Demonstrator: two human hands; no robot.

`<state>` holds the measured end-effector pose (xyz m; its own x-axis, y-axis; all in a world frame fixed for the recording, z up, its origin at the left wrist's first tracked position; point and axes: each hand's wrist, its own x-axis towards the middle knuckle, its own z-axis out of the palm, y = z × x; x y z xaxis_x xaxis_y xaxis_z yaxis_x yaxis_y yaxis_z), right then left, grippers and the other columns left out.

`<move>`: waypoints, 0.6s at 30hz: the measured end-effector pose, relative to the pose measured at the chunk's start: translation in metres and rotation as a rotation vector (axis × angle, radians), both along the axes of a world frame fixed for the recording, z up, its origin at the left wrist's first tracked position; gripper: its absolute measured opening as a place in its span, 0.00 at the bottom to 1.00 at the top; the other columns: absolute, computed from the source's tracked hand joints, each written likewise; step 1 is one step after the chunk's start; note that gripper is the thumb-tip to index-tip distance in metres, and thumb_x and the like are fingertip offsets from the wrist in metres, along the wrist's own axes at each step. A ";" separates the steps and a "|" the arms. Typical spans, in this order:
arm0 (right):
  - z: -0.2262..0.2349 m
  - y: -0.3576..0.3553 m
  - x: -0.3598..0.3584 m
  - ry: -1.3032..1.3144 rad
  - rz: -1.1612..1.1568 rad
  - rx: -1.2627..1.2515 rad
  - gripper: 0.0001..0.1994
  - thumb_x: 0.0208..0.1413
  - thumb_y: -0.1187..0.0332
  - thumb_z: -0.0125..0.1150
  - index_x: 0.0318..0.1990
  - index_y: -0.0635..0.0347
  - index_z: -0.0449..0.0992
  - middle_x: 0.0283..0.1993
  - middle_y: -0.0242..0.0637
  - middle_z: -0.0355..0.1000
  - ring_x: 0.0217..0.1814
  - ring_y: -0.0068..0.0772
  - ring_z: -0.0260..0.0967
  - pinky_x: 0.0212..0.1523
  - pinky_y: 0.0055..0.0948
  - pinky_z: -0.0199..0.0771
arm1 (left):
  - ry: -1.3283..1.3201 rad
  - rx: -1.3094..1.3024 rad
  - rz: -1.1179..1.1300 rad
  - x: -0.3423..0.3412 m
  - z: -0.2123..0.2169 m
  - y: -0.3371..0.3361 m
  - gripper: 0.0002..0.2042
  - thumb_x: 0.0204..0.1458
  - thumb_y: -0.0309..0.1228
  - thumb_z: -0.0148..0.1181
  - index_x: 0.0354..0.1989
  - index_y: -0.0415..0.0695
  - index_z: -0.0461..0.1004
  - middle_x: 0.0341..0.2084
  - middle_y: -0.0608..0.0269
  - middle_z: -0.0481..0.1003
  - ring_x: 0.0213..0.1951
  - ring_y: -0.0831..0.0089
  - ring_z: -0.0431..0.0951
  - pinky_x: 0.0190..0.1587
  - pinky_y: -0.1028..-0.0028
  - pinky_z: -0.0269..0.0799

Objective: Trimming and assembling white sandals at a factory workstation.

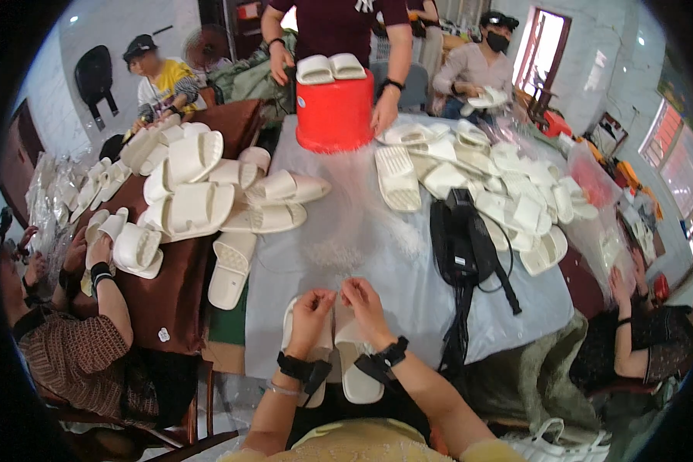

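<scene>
Both hands work at the table's (408, 292) near edge: left hand (309, 306) and right hand (364, 302) pinch fingertips together over a pair of white slippers (354, 362) lying side by side beneath them; whether anything thin is held I cannot tell. Foam by the look, these should be light, bendy and grippy — best grasped across the strap or along the sole's rim.
</scene>
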<state>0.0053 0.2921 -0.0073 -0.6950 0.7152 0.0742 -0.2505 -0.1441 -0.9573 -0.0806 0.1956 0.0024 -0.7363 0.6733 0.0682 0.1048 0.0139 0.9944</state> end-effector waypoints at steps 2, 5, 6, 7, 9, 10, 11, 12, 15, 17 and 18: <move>-0.001 -0.002 0.002 -0.066 -0.012 0.098 0.11 0.57 0.63 0.49 0.37 0.64 0.66 0.27 0.28 0.63 0.28 0.19 0.59 0.31 0.20 0.62 | 0.027 -0.063 0.013 0.000 0.000 0.001 0.07 0.50 0.30 0.55 0.30 0.38 0.72 0.22 0.72 0.70 0.26 0.84 0.65 0.30 0.82 0.62; -0.012 -0.006 0.001 -0.150 -0.030 0.240 0.11 0.57 0.63 0.49 0.37 0.63 0.66 0.27 0.29 0.63 0.29 0.19 0.60 0.32 0.20 0.62 | -0.090 0.018 0.006 -0.001 -0.013 -0.002 0.07 0.50 0.30 0.56 0.30 0.38 0.72 0.23 0.72 0.70 0.27 0.85 0.65 0.30 0.83 0.61; -0.013 -0.009 0.001 -0.127 -0.034 0.232 0.10 0.57 0.64 0.49 0.38 0.64 0.66 0.28 0.30 0.64 0.30 0.20 0.62 0.34 0.20 0.64 | -0.138 0.070 -0.005 0.002 -0.010 -0.004 0.07 0.49 0.30 0.56 0.31 0.39 0.71 0.23 0.72 0.70 0.27 0.85 0.64 0.30 0.83 0.61; -0.013 -0.009 0.002 -0.104 -0.038 0.221 0.10 0.56 0.65 0.49 0.38 0.64 0.66 0.30 0.31 0.66 0.32 0.20 0.65 0.36 0.19 0.67 | -0.186 0.121 -0.018 0.004 -0.008 -0.005 0.08 0.49 0.31 0.57 0.31 0.39 0.71 0.23 0.72 0.70 0.27 0.85 0.64 0.31 0.83 0.61; -0.004 -0.010 0.001 -0.102 -0.045 0.292 0.10 0.57 0.66 0.48 0.39 0.64 0.65 0.31 0.32 0.67 0.31 0.21 0.66 0.35 0.21 0.68 | -0.156 0.138 -0.012 0.004 -0.006 -0.006 0.08 0.48 0.31 0.58 0.33 0.40 0.71 0.24 0.71 0.69 0.28 0.85 0.65 0.31 0.83 0.61; -0.001 -0.010 0.002 -0.076 -0.005 0.187 0.10 0.58 0.65 0.47 0.39 0.64 0.65 0.31 0.33 0.67 0.31 0.22 0.67 0.35 0.21 0.69 | -0.107 0.158 0.021 0.004 -0.004 -0.007 0.08 0.48 0.30 0.58 0.34 0.40 0.71 0.26 0.70 0.69 0.29 0.83 0.66 0.32 0.82 0.62; 0.009 -0.009 0.007 -0.057 0.028 0.080 0.10 0.58 0.65 0.46 0.39 0.64 0.64 0.31 0.34 0.67 0.30 0.23 0.68 0.34 0.21 0.70 | -0.065 0.177 0.049 0.006 0.000 -0.007 0.08 0.48 0.30 0.57 0.34 0.40 0.71 0.27 0.68 0.69 0.30 0.80 0.67 0.33 0.81 0.63; 0.020 -0.007 0.012 -0.056 0.021 0.083 0.10 0.58 0.65 0.46 0.39 0.64 0.64 0.31 0.34 0.67 0.30 0.23 0.68 0.34 0.21 0.70 | -0.064 0.180 0.042 0.008 0.010 -0.007 0.08 0.48 0.30 0.57 0.34 0.40 0.71 0.27 0.68 0.69 0.30 0.80 0.67 0.33 0.81 0.63; 0.059 0.002 0.028 -0.069 0.125 0.112 0.10 0.59 0.65 0.44 0.39 0.64 0.62 0.32 0.36 0.68 0.30 0.24 0.70 0.33 0.21 0.71 | 0.488 0.096 0.104 0.013 0.036 -0.015 0.09 0.46 0.28 0.57 0.37 0.40 0.71 0.31 0.63 0.68 0.34 0.73 0.67 0.35 0.76 0.63; 0.086 0.014 0.034 0.009 0.225 0.195 0.11 0.59 0.65 0.43 0.40 0.64 0.61 0.33 0.37 0.68 0.30 0.23 0.70 0.30 0.20 0.70 | 0.531 0.089 0.233 0.013 0.042 -0.024 0.10 0.45 0.25 0.56 0.37 0.41 0.70 0.35 0.61 0.67 0.37 0.68 0.67 0.36 0.73 0.62; 0.104 0.018 0.036 0.013 0.238 0.170 0.10 0.59 0.65 0.44 0.40 0.64 0.61 0.35 0.38 0.68 0.31 0.24 0.70 0.30 0.20 0.71 | 0.528 0.087 0.211 0.017 0.045 -0.030 0.10 0.45 0.25 0.56 0.37 0.41 0.70 0.35 0.61 0.67 0.37 0.68 0.67 0.36 0.73 0.62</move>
